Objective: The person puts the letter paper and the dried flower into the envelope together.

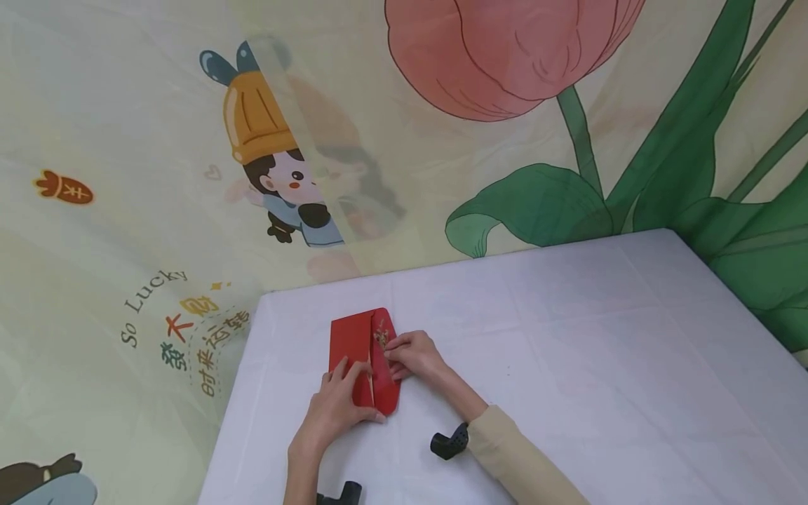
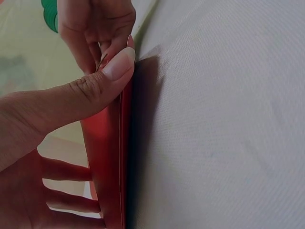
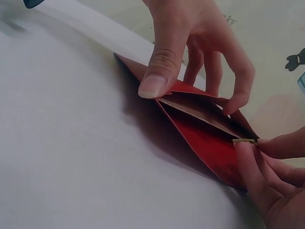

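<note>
A red envelope (image 1: 350, 338) lies on the white table, its flap (image 1: 385, 396) folded out to the right and bearing a gold print. My left hand (image 1: 334, 405) grips the envelope's near end, thumb at the edge and fingers bent over the top. In the right wrist view the envelope's mouth (image 3: 205, 138) gapes, with a pale inner side visible. At that mouth my right hand (image 1: 416, 354) pinches a small thin thing with a yellow-green edge (image 3: 244, 140) between thumb and index finger. Fingers cover most of it, so its kind is unclear.
White cloth covers the table (image 1: 568, 365). Black wrist-worn devices show near both wrists, one by the right sleeve (image 1: 524, 456). Behind and to the left hangs a printed backdrop (image 1: 404, 175) with a large flower and a cartoon figure.
</note>
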`<move>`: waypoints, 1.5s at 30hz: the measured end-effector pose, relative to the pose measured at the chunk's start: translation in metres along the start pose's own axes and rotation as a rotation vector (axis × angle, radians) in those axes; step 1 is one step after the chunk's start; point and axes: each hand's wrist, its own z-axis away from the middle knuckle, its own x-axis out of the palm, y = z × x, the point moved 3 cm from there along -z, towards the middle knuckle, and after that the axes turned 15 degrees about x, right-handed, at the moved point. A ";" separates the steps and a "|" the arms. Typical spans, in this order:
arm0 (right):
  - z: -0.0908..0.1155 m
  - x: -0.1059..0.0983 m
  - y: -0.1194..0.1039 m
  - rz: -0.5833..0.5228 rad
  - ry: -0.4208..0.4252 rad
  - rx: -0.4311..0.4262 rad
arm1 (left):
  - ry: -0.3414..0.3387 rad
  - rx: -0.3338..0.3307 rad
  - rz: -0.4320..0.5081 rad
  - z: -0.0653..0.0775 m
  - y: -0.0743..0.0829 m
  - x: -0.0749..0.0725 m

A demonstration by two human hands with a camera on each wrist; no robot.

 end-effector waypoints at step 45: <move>-0.013 0.034 -0.001 0.175 -0.022 -0.087 | -0.020 0.018 -0.044 0.000 0.003 0.003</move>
